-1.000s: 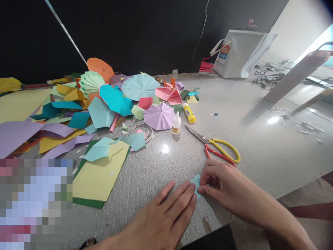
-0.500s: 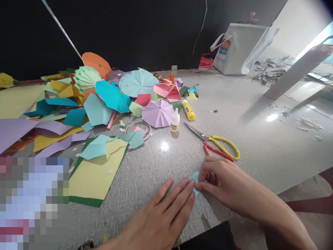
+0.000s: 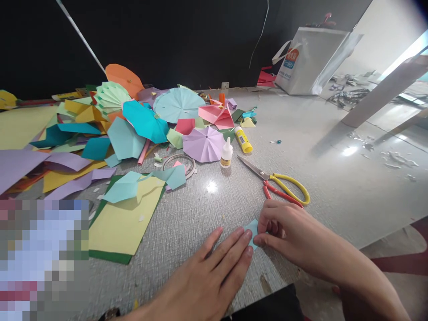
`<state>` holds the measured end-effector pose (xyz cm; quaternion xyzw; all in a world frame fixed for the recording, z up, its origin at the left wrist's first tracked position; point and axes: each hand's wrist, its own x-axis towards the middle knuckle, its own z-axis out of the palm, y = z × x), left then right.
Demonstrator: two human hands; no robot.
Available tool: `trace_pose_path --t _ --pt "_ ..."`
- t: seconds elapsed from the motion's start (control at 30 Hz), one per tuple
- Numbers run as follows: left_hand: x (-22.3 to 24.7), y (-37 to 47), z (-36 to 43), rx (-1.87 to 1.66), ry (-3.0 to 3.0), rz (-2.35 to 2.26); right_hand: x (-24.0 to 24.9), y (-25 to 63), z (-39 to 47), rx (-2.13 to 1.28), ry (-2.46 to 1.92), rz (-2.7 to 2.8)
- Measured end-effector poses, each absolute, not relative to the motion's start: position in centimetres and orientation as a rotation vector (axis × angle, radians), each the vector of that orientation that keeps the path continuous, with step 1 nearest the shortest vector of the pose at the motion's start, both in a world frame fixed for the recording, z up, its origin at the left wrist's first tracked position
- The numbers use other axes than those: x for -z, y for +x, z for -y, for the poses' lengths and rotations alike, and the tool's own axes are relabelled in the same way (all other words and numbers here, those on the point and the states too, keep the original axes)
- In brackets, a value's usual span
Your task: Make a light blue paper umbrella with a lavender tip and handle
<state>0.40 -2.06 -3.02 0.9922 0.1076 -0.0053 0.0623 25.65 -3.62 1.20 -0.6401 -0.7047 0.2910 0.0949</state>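
Note:
A small piece of light blue paper [image 3: 253, 228] lies on the grey table near the front edge, partly covered by both hands. My left hand [image 3: 217, 263] rests flat, fingers stretched out, with its fingertips pressing on the left part of the paper. At the paper's right side my right hand [image 3: 281, 227] is closed, thumb and curled fingers pinching its edge. Just beyond the right hand lie scissors [image 3: 267, 177] with one yellow and one red handle, blades pointing away to the left. A small white glue bottle [image 3: 226, 154] stands upright farther back, beside a yellow glue stick [image 3: 243, 140].
Coloured paper scraps and folded shapes, among them a purple pleated disc [image 3: 203, 145], are heaped at the left and back. Nearer lie yellow and green sheets [image 3: 133, 227] and a tape ring [image 3: 192, 167]. A white bag [image 3: 310, 60] stands at the back right.
Both hands stay at the blue paper in nearly the same pose. The whole view has shifted very slightly.

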Motion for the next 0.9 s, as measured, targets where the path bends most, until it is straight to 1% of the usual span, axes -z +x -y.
trace_pose_path --t 0.23,0.37,0.47,0.63,0.77,0.9 --pt "2.7 0.6 1.8 0.078 2.969 -0.304 -0.7 25.9 4.2 -0.866 -1.866 2.092" --pt "2.1 0.7 1.3 0.017 2.923 -0.307 -0.7 25.8 4.5 -0.862 -1.835 2.077" --pt "1.9 0.7 1.0 0.035 2.923 -0.259 -0.9 25.5 4.3 -0.852 -1.861 2.034" --pt "2.5 1.1 1.1 -0.032 2.964 -0.243 -1.2 25.1 4.2 -0.859 -1.983 1.919" --pt "2.5 1.1 1.2 0.037 2.945 -0.267 -1.2 25.0 4.2 -0.868 -1.973 1.904" --pt "3.6 1.1 1.4 -0.03 2.938 -0.293 -1.3 25.7 4.0 -0.851 -2.005 1.882"
